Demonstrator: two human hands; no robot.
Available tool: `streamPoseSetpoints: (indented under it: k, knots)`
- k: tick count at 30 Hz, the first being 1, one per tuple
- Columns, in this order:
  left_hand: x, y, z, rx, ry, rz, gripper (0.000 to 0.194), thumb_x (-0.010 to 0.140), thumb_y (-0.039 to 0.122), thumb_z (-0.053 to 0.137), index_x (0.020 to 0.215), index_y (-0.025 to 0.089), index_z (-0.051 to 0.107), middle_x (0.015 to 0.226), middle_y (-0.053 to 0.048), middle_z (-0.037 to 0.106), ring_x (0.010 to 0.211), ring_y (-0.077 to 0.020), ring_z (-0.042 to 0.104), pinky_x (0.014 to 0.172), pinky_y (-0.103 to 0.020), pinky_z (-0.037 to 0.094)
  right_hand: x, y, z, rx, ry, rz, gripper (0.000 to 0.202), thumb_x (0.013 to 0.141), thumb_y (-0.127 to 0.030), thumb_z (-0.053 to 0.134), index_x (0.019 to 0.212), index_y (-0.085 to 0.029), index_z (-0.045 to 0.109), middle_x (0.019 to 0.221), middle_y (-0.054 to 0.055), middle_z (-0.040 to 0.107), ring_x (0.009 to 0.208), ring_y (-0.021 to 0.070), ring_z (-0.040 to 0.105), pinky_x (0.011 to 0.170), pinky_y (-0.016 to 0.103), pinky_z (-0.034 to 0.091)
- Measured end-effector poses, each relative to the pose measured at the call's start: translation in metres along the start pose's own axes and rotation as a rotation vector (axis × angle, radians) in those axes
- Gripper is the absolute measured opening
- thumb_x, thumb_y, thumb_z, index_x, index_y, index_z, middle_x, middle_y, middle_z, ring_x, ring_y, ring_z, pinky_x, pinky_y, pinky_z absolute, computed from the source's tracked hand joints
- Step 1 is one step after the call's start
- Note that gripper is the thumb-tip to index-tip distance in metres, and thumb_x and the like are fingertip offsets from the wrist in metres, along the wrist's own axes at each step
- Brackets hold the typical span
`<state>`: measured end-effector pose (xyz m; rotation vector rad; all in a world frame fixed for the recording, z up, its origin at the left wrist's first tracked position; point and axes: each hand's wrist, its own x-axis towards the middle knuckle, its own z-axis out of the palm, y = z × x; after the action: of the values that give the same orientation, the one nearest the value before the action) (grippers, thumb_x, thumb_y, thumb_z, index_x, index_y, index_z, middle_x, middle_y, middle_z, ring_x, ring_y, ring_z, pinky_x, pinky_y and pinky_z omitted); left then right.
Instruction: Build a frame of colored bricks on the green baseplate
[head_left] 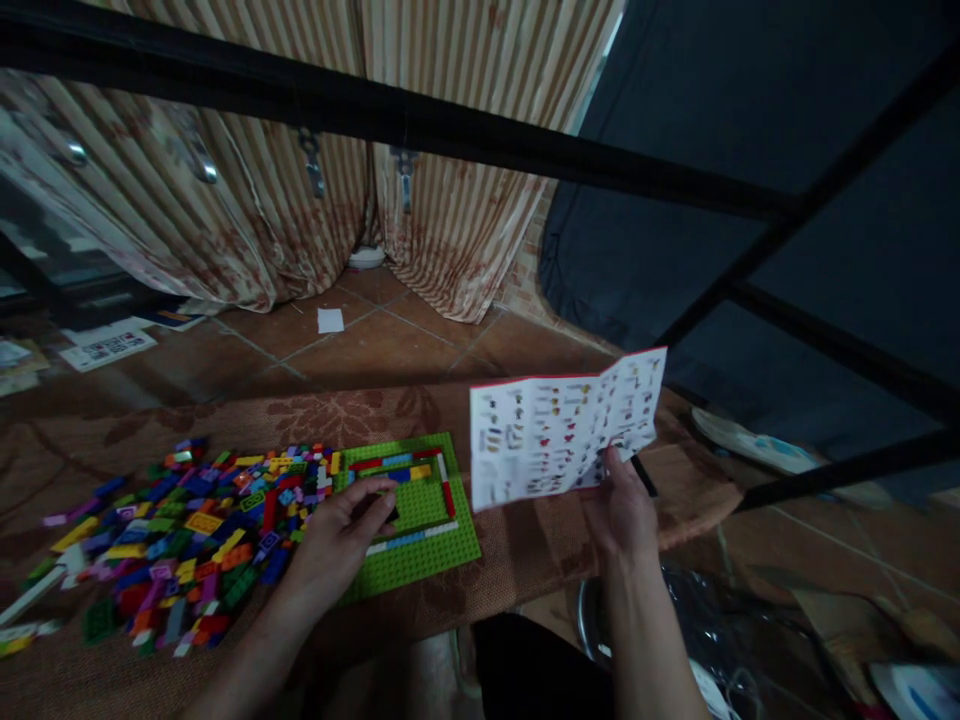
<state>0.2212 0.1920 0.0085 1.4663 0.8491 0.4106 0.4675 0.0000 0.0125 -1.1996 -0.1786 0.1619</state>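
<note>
My right hand (pixel 626 500) holds up an unfolded instruction sheet (pixel 551 435), thumb on its face near the lower right corner. Small coloured pictures in rows cover the white paper. Over the left part of a green baseplate (pixel 439 572), my left hand (pixel 345 530) is closed in a pinch; something small and dark shows by its fingertips, too unclear to name. Red, white and blue bricks form a rectangular outline on the plate, with a blue and yellow row (pixel 409 473) inside its far edge. My left hand and wrist hide the plate's near left part.
A large heap of loose coloured bricks (pixel 202 520) spreads left of the baseplate on the brown patterned cloth (pixel 510 560). A black metal bar (pixel 480 140) crosses beyond. Striped curtains (pixel 457 230) hang behind, above a tiled floor (pixel 292 345) with scattered papers.
</note>
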Motion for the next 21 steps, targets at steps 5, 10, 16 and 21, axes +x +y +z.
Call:
streamPoseSetpoints:
  k: [5,10,16,21]
  knots:
    - [0.001,-0.003,0.0,0.054,-0.023,-0.012,0.051,0.073,0.058,0.064,0.104,0.018,0.064,0.088,-0.001,0.061,0.073,-0.0183,0.065,0.07,-0.031,0.055,0.021,0.029,-0.027,-0.099,0.306,0.073,0.031,0.06,-0.04,0.076,0.076,-0.019,0.06,0.072,0.0,0.068,0.071,0.0147,0.067,0.066,0.029,0.057]
    - [0.001,-0.003,0.001,0.068,-0.034,-0.028,0.052,0.073,0.058,0.064,0.104,0.017,0.062,0.086,-0.001,0.06,0.069,-0.0191,0.067,0.068,-0.03,0.053,0.031,0.046,-0.034,-0.236,0.334,0.082,0.037,0.053,-0.039,0.077,0.079,-0.015,0.064,0.068,0.002,0.068,0.063,0.0173,0.064,0.058,0.029,0.053]
    - [0.004,-0.01,0.003,0.062,-0.038,-0.019,0.048,0.075,0.056,0.064,0.105,0.018,0.063,0.089,-0.002,0.062,0.076,-0.0204,0.067,0.07,-0.032,0.055,0.033,0.047,-0.049,-0.417,0.312,0.038,0.054,0.041,-0.021,0.078,0.093,-0.012,0.066,0.081,0.007,0.073,0.076,0.0233,0.067,0.065,0.034,0.054]
    - [0.005,-0.01,0.006,0.055,-0.049,-0.028,0.047,0.075,0.055,0.064,0.105,0.019,0.063,0.089,-0.001,0.06,0.079,-0.0197,0.066,0.071,-0.031,0.055,0.035,0.047,-0.057,-0.444,0.276,0.015,0.052,0.042,-0.014,0.074,0.093,-0.012,0.067,0.077,0.006,0.073,0.078,0.0249,0.068,0.067,0.034,0.054]
